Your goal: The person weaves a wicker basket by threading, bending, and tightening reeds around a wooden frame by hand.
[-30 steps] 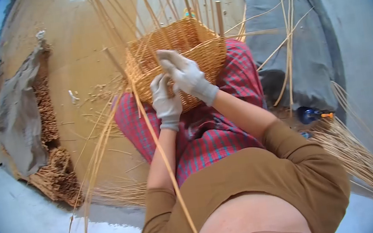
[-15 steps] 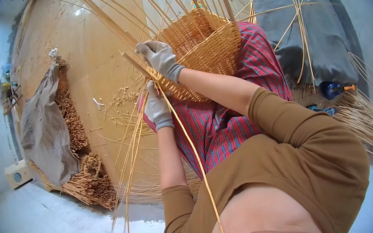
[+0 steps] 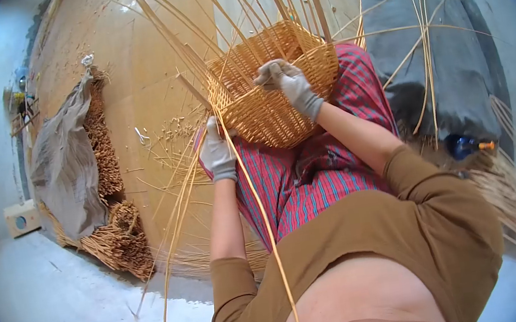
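A partly woven wicker basket (image 3: 284, 115) rests tilted on my lap, with long upright strands and flat wooden stakes (image 3: 321, 19) rising from its rim. My left hand (image 3: 216, 152), in a pale grey glove, is closed at the basket's left corner around loose wicker strands (image 3: 179, 227) that trail down from it. One longer strand (image 3: 257, 203) runs from that corner across my lap and torso. My right hand (image 3: 287, 84), gloved too, is above the near rim with its fingers curled together. Whatever those fingers pinch, if anything, is too small to tell.
Left on the board floor, a grey cloth (image 3: 69, 163) partly covers bundles of cut sticks (image 3: 118, 244). Wood scraps (image 3: 179, 132) litter the boards. On the right lie a dark grey cushion (image 3: 442, 71) with long canes, a blue bottle-like object (image 3: 461, 146) and a cane bundle (image 3: 513, 192).
My right hand has moved right, from the stakes at the left corner to above the middle of the near rim. My left hand stays at the corner. The view has shifted slightly.
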Demonstrator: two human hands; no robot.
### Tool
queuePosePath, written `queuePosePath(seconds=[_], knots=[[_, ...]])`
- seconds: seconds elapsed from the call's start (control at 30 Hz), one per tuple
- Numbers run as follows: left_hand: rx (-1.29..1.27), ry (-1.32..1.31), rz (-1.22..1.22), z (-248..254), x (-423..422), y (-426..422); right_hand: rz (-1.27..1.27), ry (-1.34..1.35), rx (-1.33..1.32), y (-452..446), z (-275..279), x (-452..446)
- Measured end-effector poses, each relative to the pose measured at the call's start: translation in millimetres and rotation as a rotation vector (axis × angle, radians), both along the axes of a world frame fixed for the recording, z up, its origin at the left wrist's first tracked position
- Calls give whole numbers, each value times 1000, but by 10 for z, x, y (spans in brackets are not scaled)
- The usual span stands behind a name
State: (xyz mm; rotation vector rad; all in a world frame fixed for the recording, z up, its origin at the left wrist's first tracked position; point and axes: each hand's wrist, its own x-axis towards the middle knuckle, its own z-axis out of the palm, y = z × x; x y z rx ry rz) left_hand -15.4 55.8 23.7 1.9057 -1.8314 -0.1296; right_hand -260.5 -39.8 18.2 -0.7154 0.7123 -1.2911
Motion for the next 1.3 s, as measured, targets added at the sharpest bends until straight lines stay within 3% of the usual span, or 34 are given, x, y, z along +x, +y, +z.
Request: queuePosePath(seconds=[0.03, 0.1, 0.13, 0.17, 0.23, 0.27, 0.3, 0.33, 0.4, 0.43, 0.5, 0.57, 0.63, 0.7, 0.73, 0.77, 0.8, 0.83, 0.87, 0.93, 0.97, 1.03, 1.13, 1.2, 1.23, 1.27, 1.3], knots=[[-86, 69, 24, -199, -3, 57, 12, 7, -7, 7, 7, -103], [178, -35, 168, 327, -513, 125, 41, 151, 116, -48, 23, -305], [-107, 84, -39, 338, -654, 101, 51, 173, 156, -22, 38, -341], [-241, -70, -42, 456, -835, -73, 59, 197, 147, 20, 32, -351], [34, 503, 37, 159, -778, -562, -20, 269, 246, 82, 31, -282], [21, 518, 38, 235, -764, -633, -59, 277, 234, 81, 76, -212], [234, 827, 55, 391, -768, -692, -147, 363, 171, 19, 153, -66], [454, 1126, 68, 490, -779, -738, -213, 426, -170, -110, 216, 99], [437, 1097, 118, 425, -805, -781, -437, 1157, -809, -443, 698, 447], [432, 1069, 165, 379, -837, -765, -429, 1157, -810, -612, 754, 585], [369, 1011, 178, 398, -883, -734, -350, 909, -896, -844, 808, 698], [330, 1082, 167, 354, -883, -710, -254, 1449, -468, -576, 651, 111], [297, 1078, 167, 340, -918, -707, -363, 353, -362, -213, 243, -339], [-607, 10, 154, 279, -1033, -793, -186, 358, -142, 59, -121, -714], [-548, 110, 96, 482, -1154, -722, -187, 379, -141, 4, -37, -796], [-528, 120, 94, 519, -1278, -750, -246, 714, -237, -29, 98, -801], [-83, 387, 67, 539, -1387, -869, -295, 1042, -330, -73, 234, -749], [365, 635, 43, 534, -1462, -979, -365, 1135, -567, -215, 339, -628], [523, 877, 31, 491, -1519, -1069, -437, 1223, -822, -440, 470, -489], [460, 1003, 32, 252, -1546, -1062, -374, 1550, -885, -755, 715, -279], [399, 1127, 44, 112, -1544, -1030, -370, 1560, -871, -719, 734, -358], [416, 1107, 42, 6, -1520, -1083, -459, 472, -527, -703, 797, -510], [392, 1146, 35, 131, -1620, -1101, -472, 706, -176, -166, 293, -1315], [-612, 72, -27, 527, -1779, -994, -398, 873, -43, -126, 285, -1527], [-586, 76, -27, 490, -1933, -907, -525, 1136, -390, -171, 458, -1513], [-216, 22, -195, 470, -2103, -821, -646, 1374, -748, -218, 613, -1467], [140, -35, -352, 469, -2254, -801, -619, 1535, -803, -382, 769, -1415]])
